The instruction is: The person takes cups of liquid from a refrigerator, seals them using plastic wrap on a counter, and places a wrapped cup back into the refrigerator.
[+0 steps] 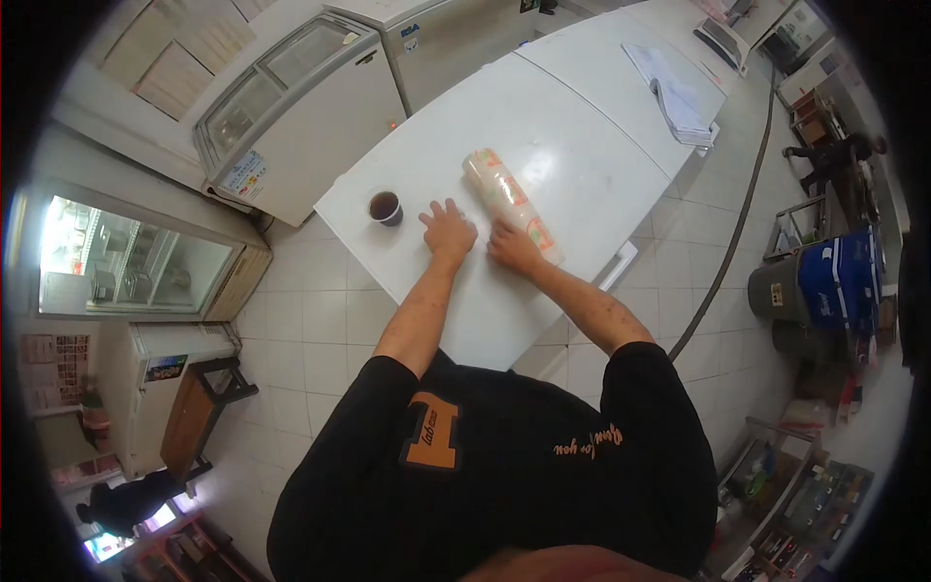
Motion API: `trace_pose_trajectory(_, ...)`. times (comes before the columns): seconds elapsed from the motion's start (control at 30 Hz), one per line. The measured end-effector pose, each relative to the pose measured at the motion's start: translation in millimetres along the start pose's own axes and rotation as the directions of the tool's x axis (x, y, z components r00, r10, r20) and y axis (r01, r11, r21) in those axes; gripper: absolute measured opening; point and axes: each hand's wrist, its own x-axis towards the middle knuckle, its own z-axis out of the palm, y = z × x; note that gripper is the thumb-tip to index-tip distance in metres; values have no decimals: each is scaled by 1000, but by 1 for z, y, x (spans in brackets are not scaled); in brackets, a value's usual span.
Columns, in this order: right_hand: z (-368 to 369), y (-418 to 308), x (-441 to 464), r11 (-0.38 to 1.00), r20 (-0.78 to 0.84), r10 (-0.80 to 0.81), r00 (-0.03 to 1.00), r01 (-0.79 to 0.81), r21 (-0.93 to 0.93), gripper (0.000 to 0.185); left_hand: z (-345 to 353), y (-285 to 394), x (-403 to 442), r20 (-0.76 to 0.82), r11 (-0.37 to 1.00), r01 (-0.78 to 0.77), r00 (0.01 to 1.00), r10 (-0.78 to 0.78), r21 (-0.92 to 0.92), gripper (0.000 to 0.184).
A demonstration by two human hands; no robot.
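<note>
On the white table (427, 131) lies a long wrapped roll (501, 187) with orange and green print, running from upper left to lower right. My right hand (514, 244) rests against the roll's lower left side, its fingers bent; whether it grips the wrapping cannot be made out. Left of the roll, my left hand (448, 231) is on the tabletop with its fingers spread and nothing in it. A cup of dark liquid (386, 208) stands upright just left of my left hand, not touching it.
Papers (671, 102) lie at the table's far right. Freezers (315, 121) stand beyond the left edge, and a lit display fridge (126, 257) is farther left. A grey bin (776, 288) and a dark hose (734, 228) are on the right. People are in the background at both sides.
</note>
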Motion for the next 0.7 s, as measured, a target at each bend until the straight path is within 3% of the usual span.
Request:
trace_pose_trajectory(0.17,3,9,-7,998,-15,8,1000,-7,62,13,0,1,-1,-47,1000,24,999,-25,-8,62)
trace_pose_trajectory(0.27,4,15,-13,995,13,14,1000,-15,96,12,-9,5,-1,32,997,70,997,-69,-32,73)
trace_pose_trajectory(0.37,4,17,-16,985,3,84,996,-84,148,12,-26,-1,-10,158,998,-35,987,43,-52,86)
trace_pose_trajectory(0.43,-1,17,-16,981,86,120,989,-132,145,13,-36,-16,-14,60,930,-364,931,361,47,87)
trace_pose_trajectory(0.47,-3,15,-15,977,128,140,982,-158,147,13,-35,-24,-7,83,858,-511,858,507,50,84)
trace_pose_trajectory(0.57,-6,14,-18,978,35,133,990,-137,155,13,-19,-43,29,223,532,-839,500,837,-115,65)
trace_pose_trajectory(0.7,-12,7,-14,989,146,91,985,-107,103,11,-12,-45,20,128,635,-771,634,762,43,48)
